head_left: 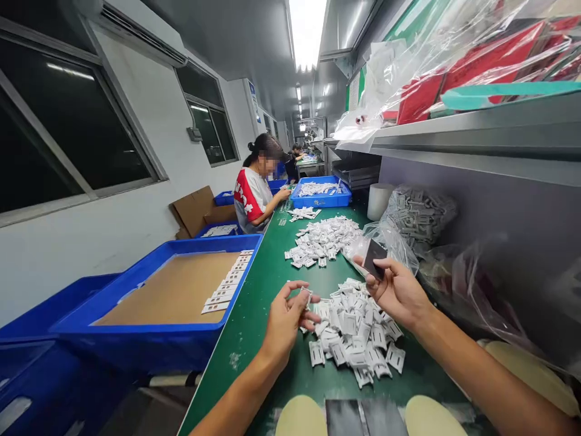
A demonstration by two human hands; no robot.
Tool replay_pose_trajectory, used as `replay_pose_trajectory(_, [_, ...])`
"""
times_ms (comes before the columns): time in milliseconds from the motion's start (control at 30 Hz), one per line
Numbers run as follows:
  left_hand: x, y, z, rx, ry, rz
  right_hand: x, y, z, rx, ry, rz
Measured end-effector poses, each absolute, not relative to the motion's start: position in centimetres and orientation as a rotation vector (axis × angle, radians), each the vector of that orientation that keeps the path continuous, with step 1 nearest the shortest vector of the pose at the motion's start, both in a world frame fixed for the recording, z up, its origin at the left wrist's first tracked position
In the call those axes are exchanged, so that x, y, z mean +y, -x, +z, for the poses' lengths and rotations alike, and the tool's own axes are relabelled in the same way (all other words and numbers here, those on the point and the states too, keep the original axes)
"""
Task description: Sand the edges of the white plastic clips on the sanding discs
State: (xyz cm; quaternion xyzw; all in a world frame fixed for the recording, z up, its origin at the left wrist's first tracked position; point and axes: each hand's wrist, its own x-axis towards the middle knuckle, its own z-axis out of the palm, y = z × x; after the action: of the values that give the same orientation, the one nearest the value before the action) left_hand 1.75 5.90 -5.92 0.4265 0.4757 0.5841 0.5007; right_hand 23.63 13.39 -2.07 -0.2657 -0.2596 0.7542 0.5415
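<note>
My left hand pinches a small white plastic part between thumb and fingers, at the left edge of a near pile of white parts. To the right and slightly farther off, my right hand grips a dark flat block between thumb and fingers, above the far side of that pile. Both hands are raised over the green table. A second pile of white parts lies beyond them.
On the left stands a blue tray with cardboard and a row of white pieces. A blue bin and a seated person are farther ahead. Plastic bags line the right, under a shelf. Pale discs lie at the near edge.
</note>
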Motion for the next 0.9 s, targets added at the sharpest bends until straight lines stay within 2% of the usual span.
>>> replay_pose_trajectory(267, [5.7,-5.1,-4.2,1.068,-0.946,1.232,11.8,-25.0,-2.9,-0.665,0.598,1.889])
replay_pose_trajectory(467, [4.6,-4.5,-5.3,1.114,-1.069,1.183,10.5,-24.8,-3.2,-0.725,0.583,1.983])
replay_pose_trajectory(567, [4.0,-4.1,-5.6,1.157,-1.111,1.207,9.9,-24.8,-3.3,-0.835,0.543,2.044])
replay_pose_trajectory(733, [3.5,-4.1,-5.4,1.204,-1.228,1.319,9.5,-24.7,-3.7,-1.049,0.629,1.959])
replay_pose_trajectory(900, [3.1,-4.2,-5.1,1.29,-1.221,1.321,9.2,-24.6,-3.9,-1.061,0.604,2.019])
